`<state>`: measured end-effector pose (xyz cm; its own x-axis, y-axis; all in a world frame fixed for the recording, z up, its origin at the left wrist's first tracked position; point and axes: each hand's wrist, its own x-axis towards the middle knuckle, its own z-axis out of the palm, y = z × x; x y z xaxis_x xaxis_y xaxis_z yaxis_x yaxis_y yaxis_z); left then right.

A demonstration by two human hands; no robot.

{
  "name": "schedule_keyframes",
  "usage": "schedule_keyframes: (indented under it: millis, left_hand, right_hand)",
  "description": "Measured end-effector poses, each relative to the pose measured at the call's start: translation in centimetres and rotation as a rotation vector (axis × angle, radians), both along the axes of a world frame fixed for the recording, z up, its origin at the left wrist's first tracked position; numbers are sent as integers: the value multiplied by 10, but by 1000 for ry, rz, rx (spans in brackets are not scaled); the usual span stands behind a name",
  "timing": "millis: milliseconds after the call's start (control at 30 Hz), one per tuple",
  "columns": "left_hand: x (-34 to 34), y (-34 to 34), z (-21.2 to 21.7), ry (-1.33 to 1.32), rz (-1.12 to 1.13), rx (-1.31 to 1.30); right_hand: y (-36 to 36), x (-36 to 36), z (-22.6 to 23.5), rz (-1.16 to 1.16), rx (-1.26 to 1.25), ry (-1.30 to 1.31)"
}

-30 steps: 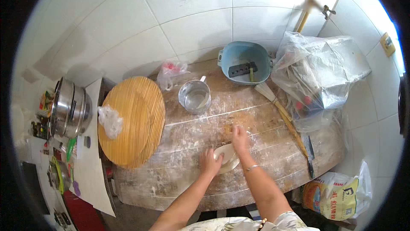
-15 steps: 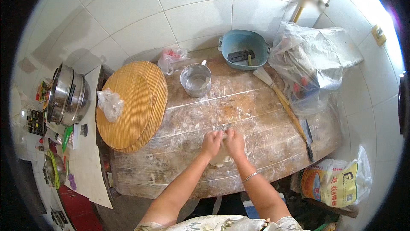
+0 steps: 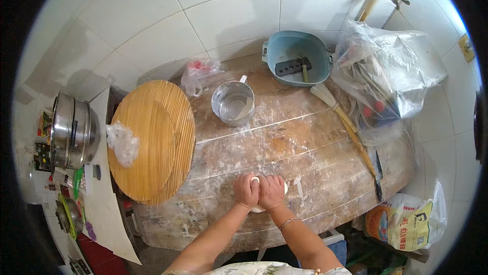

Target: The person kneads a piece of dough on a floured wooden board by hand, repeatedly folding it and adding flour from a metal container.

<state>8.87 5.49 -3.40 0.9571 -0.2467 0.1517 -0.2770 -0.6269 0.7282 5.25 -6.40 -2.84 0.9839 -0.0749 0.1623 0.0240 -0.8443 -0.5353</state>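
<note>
A lump of pale dough (image 3: 258, 209) lies on the floury wooden board (image 3: 223, 163), mostly hidden beneath my two hands. My left hand (image 3: 246, 190) presses on its left part with curled fingers. Side by side with it, my right hand (image 3: 272, 192) grips the right part, a bracelet at its wrist. White dough shows between the thumbs and past the right fingers. A small pale smear (image 3: 298, 187) marks the wood just right of my hands. Farther off stands a metal cup (image 3: 233, 103) with a handle.
Round slatted wooden lids (image 3: 147, 168) bearing a crumpled plastic bag (image 3: 122, 144) lie left. A blue basin (image 3: 297, 41) stands at the back. Along the right are a brush (image 3: 351, 130), a knife (image 3: 376, 168) and a plastic-covered bundle (image 3: 389, 72). A printed sack (image 3: 406, 224) sits lower right.
Both hands have gone from pinching at the dough's far side to pressing down over it with curled fingers. The whole view has shifted slightly.
</note>
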Motion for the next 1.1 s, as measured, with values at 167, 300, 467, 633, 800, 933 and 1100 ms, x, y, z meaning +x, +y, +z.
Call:
schedule_keyframes:
  millis: [167, 300, 467, 633, 800, 933, 1100]
  left_hand:
    - [42, -13, -11, 85, 178, 176]
    - [61, -26, 2, 260, 217, 291]
    - [49, -19, 40, 496, 226, 117]
    - [-18, -33, 66, 239, 153, 184]
    - [-59, -19, 42, -227, -57, 126]
    - [-21, -19, 25, -135, -115, 133]
    - [30, -32, 8, -72, -76, 164]
  right_hand:
    - [-2, 47, 0, -80, -30, 135]
    - [-10, 70, 12, -143, 85, 256]
    - [-29, 60, 50, -162, 346, 457]
    - [-10, -25, 38, -66, 28, 241]
    - [-12, -64, 12, -37, -20, -214]
    - [-24, -27, 3, -4, 51, -158]
    - [-32, 17, -5, -100, 112, -27]
